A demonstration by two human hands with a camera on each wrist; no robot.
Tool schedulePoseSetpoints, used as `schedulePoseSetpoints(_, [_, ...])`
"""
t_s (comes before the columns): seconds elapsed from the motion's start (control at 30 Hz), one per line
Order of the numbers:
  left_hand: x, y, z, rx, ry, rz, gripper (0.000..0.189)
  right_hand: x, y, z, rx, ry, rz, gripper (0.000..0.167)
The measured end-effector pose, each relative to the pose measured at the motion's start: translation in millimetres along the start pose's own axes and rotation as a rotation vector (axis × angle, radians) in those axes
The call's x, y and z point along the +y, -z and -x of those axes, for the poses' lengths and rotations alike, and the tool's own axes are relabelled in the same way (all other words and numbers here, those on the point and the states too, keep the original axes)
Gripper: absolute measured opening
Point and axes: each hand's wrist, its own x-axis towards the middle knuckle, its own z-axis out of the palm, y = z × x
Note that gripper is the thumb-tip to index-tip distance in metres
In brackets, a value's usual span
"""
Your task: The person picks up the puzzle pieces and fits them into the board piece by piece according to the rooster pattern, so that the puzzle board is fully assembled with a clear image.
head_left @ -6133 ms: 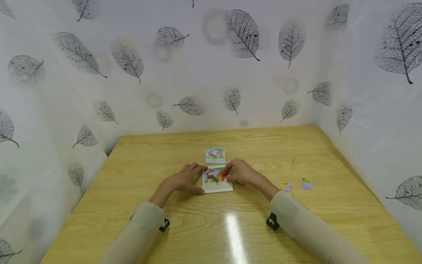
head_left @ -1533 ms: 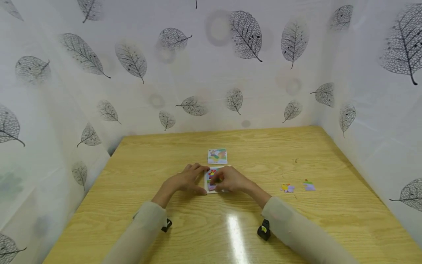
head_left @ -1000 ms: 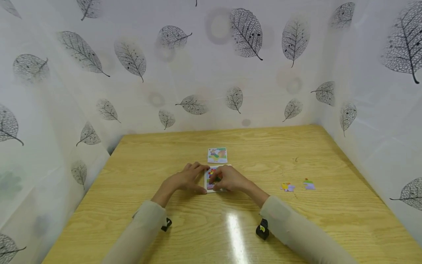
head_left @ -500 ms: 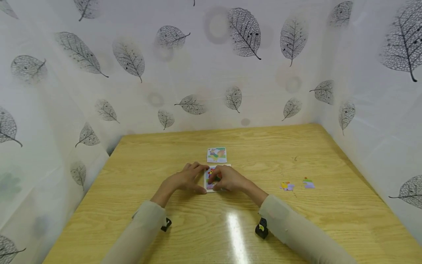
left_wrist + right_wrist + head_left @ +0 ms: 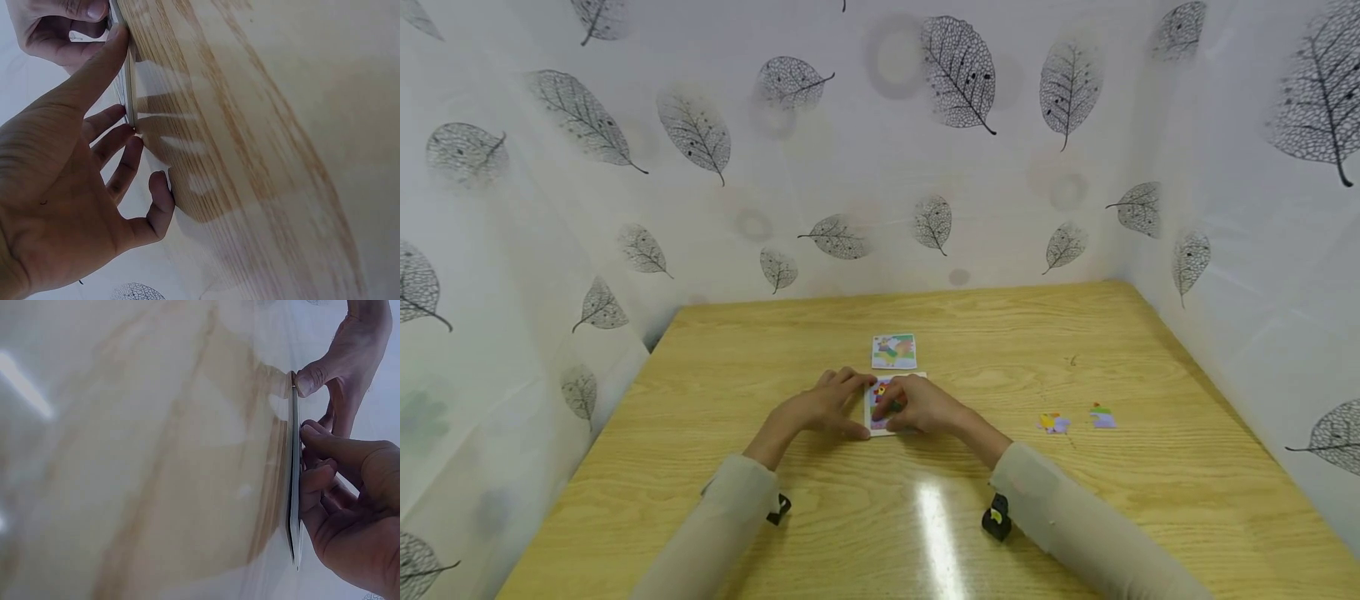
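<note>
My left hand (image 5: 820,406) lies at the left side of a small picture puzzle board (image 5: 868,402), fingers spread. Its thumb touches the near corner and its index finger the far corner. Over the board's right part reaches my right hand (image 5: 922,404), thumb and index finger pinching at a lavender puzzle piece (image 5: 877,424) in the near-left area. A red and yellow rooster head (image 5: 880,390) shows above that piece; most of the picture is hidden under the right hand. The right wrist view shows the board (image 5: 295,481) edge-on, with right-hand fingers (image 5: 322,440) against its face.
A pale picture card (image 5: 893,352) with a similar rooster lies just behind the board. To the right, loose puzzle pieces (image 5: 1053,423) lie near another green and lavender piece (image 5: 1102,416). The wooden table (image 5: 737,350) meets a leaf-patterned curtain (image 5: 850,167) at the back and sides.
My right hand has moved from the board's right side to its near-left part, where the lavender piece has gone from tilted to lying flatter. The left hand has kept its place.
</note>
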Motion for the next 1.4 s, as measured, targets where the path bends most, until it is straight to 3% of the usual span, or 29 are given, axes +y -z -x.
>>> schedulePoseSetpoints(0.23, [-1.2,-1.2,-2.0,0.002,-0.015,-0.02,0.09,5,12,10.3,-0.038,-0.018,-0.085,0.02])
schedulePoseSetpoints(0.57, [-0.6,-0.3,-0.9,0.003,-0.006,-0.016,0.091,26,52,42.4,-0.02,-0.064,-0.225,0.028])
schedulePoseSetpoints(0.97, [-2.7,-3.6,-1.3,0.005,-0.016,-0.016,0.092,65,92,99.8,0.032,-0.092,-0.199,0.039])
schedulePoseSetpoints(1.23, [-1.8,-2.1,-0.5,0.001,-0.008,-0.011,0.092,77,113,131.1,0.036,-0.125,-0.214,0.043])
schedulePoseSetpoints(1.4, [-2.4,-2.6,-1.0,-0.005,-0.013,-0.011,0.092,80,121,144.8,0.046,-0.115,-0.163,0.043])
